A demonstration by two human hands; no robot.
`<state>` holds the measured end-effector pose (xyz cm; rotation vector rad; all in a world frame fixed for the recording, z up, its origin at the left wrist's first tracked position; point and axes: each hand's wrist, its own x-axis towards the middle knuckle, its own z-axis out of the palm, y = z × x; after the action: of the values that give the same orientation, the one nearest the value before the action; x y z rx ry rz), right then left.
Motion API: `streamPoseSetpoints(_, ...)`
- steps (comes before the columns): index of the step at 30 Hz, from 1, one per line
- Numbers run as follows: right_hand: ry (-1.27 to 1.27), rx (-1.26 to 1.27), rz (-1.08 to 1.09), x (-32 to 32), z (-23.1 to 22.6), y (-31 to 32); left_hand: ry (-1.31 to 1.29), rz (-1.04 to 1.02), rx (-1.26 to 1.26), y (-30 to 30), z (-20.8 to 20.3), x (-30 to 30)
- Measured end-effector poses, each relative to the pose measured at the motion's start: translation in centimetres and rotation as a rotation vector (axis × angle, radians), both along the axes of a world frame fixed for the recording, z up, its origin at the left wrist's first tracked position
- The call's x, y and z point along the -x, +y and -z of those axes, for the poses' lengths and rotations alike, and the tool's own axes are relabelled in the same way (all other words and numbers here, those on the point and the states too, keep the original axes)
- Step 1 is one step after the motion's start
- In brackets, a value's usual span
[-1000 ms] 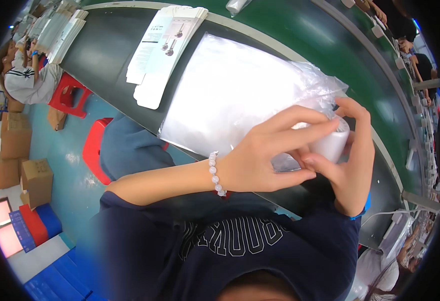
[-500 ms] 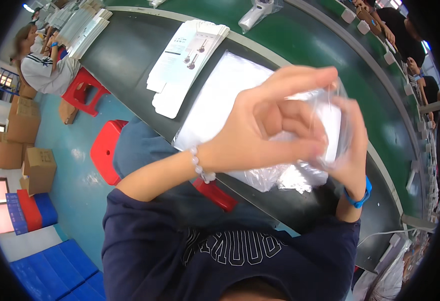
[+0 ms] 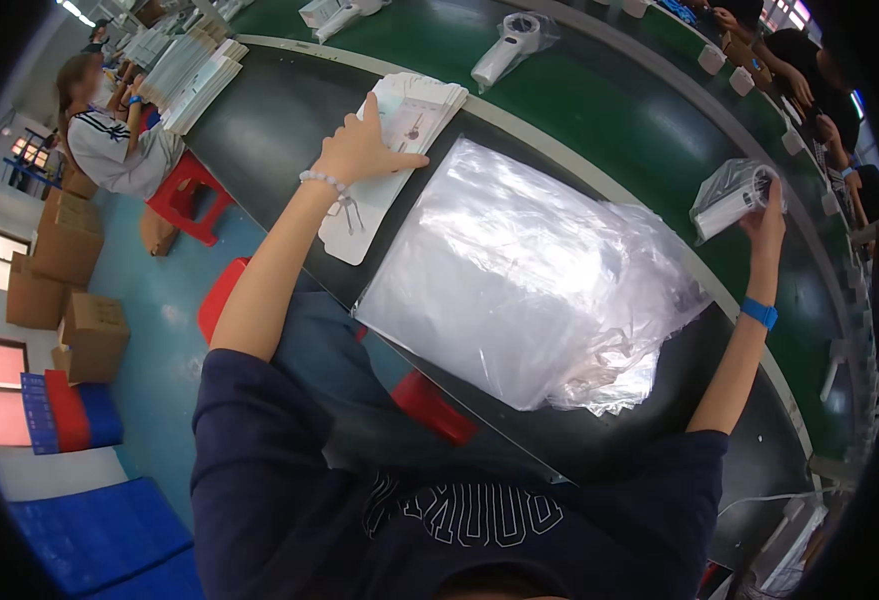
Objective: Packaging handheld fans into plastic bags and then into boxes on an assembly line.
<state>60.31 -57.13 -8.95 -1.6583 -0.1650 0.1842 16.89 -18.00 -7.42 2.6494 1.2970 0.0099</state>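
Observation:
My left hand (image 3: 357, 150) lies on a stack of flat printed white cartons (image 3: 427, 112), thumb and index finger spread apart. Out to the right, my right hand (image 3: 765, 228) grips a white handheld device (image 3: 727, 208) with a round head, wrapped in a clear plastic bag. It is held over the edge of the green belt; my fingers are partly hidden behind the device. Between my hands, a pile of clear plastic bags (image 3: 479, 290) is spread on the dark table, crumpled at its right end.
Beyond the table runs a green conveyor belt (image 3: 619, 130) carrying another bagged white device (image 3: 504, 55). A person in a white shirt (image 3: 109, 145) sits at the far left beside stacked cartons (image 3: 194, 85). Red stools (image 3: 191, 195), cardboard boxes (image 3: 94, 325) and blue bins (image 3: 104, 530) stand on the left.
My hands have moved apart from above the bag pile. The left went to the carton stack; the right carried the bagged device out to the belt. The view has shifted slightly.

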Motion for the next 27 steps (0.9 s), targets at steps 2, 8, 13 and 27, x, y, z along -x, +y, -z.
streamPoseSetpoints(2, 0.020, 0.038, 0.028, -0.3, 2.1, -0.1, -0.014, 0.026, 0.011, 0.1, -0.9, 0.3)
streamPoseSetpoints(8, -0.078, 0.188, 0.056, -0.3, 3.5, 0.5, -0.024, 0.060, -0.010, 0.9, -0.8, 1.0)
streamPoseSetpoints(13, -0.289, 0.384, 0.127, -1.7, 3.7, 0.6, -0.196, -0.002, 0.015, 0.3, -1.6, 1.4)
streamPoseSetpoints(27, -0.662, 0.142, -0.840, 18.7, -10.9, 4.6, -0.825, 0.724, -0.303, -13.9, -5.8, -1.1)
